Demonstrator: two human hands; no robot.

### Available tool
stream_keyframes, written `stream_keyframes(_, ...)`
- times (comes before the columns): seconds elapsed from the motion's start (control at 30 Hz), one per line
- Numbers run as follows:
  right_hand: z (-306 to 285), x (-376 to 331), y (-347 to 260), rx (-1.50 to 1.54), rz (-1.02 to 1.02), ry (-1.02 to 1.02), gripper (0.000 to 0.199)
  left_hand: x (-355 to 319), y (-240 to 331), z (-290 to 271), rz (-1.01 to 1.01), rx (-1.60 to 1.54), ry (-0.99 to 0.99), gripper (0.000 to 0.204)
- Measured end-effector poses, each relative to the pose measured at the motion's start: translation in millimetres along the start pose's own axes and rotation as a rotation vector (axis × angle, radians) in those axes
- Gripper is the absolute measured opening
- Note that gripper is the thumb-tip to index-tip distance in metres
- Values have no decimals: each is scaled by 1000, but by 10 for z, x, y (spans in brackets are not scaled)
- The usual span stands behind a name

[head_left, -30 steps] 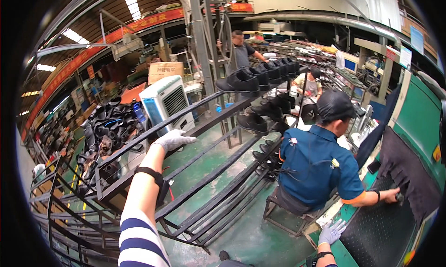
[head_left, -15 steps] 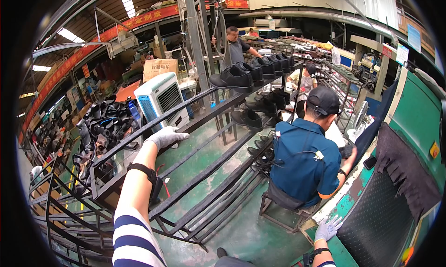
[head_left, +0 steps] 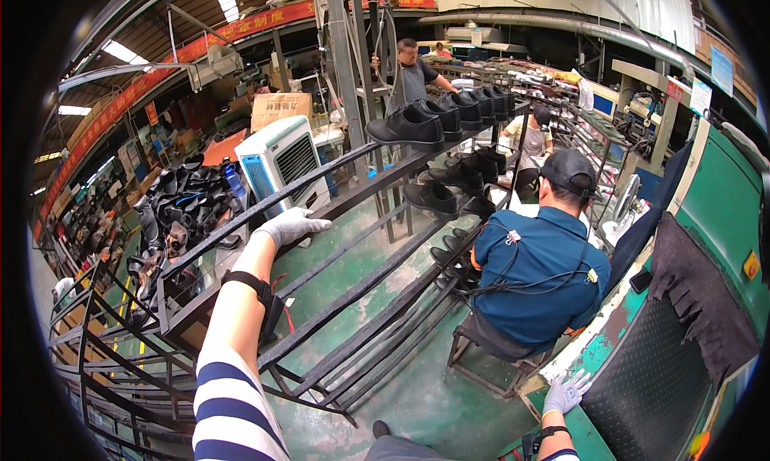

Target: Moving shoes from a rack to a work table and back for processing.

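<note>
My left hand (head_left: 293, 227), in a pale knitted glove, is closed on the upper rail of a black metal shoe rack (head_left: 353, 190), with one digit stretched out to the right. Black lace-up shoes (head_left: 405, 126) stand in a row on the rack's far upper end. More black shoes (head_left: 433, 198) sit on the tiers below. My right hand (head_left: 567, 392), gloved too, lies flat with fingers spread on the green edge of a machine bench (head_left: 597, 433), beside a dark textured belt (head_left: 654, 385). It holds nothing.
A co-worker in a blue shirt (head_left: 539, 272) sits on a metal-framed stool (head_left: 481, 365) between rack and bench. Another person (head_left: 413, 80) stands behind the rack. A white air cooler (head_left: 285, 160) and a heap of dark shoes (head_left: 184, 204) are at the left. Dark fringed cloth (head_left: 702, 276) hangs at the right.
The seated co-worker has turned and leaned, and the hand with a dark object is now hidden. The person behind the rack has shifted slightly. My hands keep their places.
</note>
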State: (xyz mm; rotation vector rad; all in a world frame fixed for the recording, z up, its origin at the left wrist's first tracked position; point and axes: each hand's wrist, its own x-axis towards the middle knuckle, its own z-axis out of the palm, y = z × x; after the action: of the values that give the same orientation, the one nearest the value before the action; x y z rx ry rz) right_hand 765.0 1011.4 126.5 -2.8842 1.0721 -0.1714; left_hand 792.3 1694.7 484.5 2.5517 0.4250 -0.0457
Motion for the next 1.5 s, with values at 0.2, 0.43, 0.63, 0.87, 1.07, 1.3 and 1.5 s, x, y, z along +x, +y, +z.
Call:
stream_keyframes(0.2, -13, -6, -3, 21, -6, 5, 66, -27, 27, -32, -48, -32, -106, 74)
stream_keyframes(0.43, -47, -9, -5, 51, -12, 1, 69, 22, -1, 3, -5, -64, -15, 62)
stream_keyframes(0.63, -71, -10, -3, 79, -24, 11, 72, 32, 5, 1, -13, -50, 11, 55)
stream_keyframes(0.87, -69, -14, -16, 60, -31, -6, 71, 10, 17, 21, -22, -92, 16, 52)
stream_keyframes(1.07, -48, -25, -30, 53, -31, 33, 70, -15, 74, 5, -37, -66, 9, 52)
stream_keyframes(1.3, -37, -17, -33, 29, -38, 27, 70, -34, 101, 11, -56, -120, -3, 54)
stream_keyframes(1.5, -20, -7, -29, 10, -36, 24, 68, -15, 65, 16, -26, -127, -11, 56)
